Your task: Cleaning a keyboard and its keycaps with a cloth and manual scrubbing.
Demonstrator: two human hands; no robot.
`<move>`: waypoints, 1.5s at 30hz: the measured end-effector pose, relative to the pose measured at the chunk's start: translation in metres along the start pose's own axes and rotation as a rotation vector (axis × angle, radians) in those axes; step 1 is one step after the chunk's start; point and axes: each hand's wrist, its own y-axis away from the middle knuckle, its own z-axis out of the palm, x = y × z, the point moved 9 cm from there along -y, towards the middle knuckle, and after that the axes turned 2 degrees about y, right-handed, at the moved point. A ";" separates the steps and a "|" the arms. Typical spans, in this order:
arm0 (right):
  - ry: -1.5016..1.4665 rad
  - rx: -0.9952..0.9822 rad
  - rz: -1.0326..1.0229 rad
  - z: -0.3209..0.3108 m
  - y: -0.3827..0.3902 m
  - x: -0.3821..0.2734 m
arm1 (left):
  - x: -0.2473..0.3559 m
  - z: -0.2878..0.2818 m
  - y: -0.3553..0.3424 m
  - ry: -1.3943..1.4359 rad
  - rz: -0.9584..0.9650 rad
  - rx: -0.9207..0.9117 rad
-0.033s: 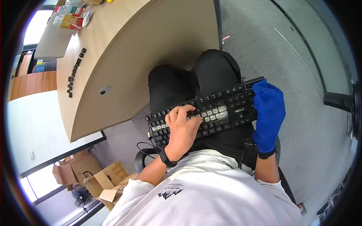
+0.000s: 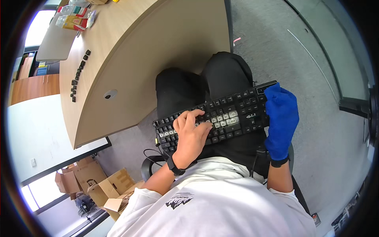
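A black keyboard [image 2: 221, 103] lies slanted across my lap. Several keycaps are off it, so white key switches [image 2: 224, 118] show in its middle rows. My left hand [image 2: 190, 132] rests over these rows, fingers bent and thumb and index finger apart, their tips touching the keys; I see nothing held between them. A blue cloth covering [image 2: 282, 118] hides my right hand from fingertips to wrist. That covered hand meets the keyboard's right end; its fingers cannot be seen. Loose black keycaps [image 2: 77, 74] stand in a row on the desk to the left.
A curved wooden desk [image 2: 130, 55] stands ahead and left, with bottles and packets [image 2: 75, 21] at its far end. Cardboard boxes [image 2: 114, 187] sit at the lower left. A thin cable [image 2: 152, 151] loops by the keyboard's left end. A glass partition [image 2: 335, 43] stands at the right.
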 end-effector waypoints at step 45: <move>0.108 -0.149 -0.293 0.015 0.005 0.026 | -0.006 -0.005 -0.008 0.103 -0.016 -0.159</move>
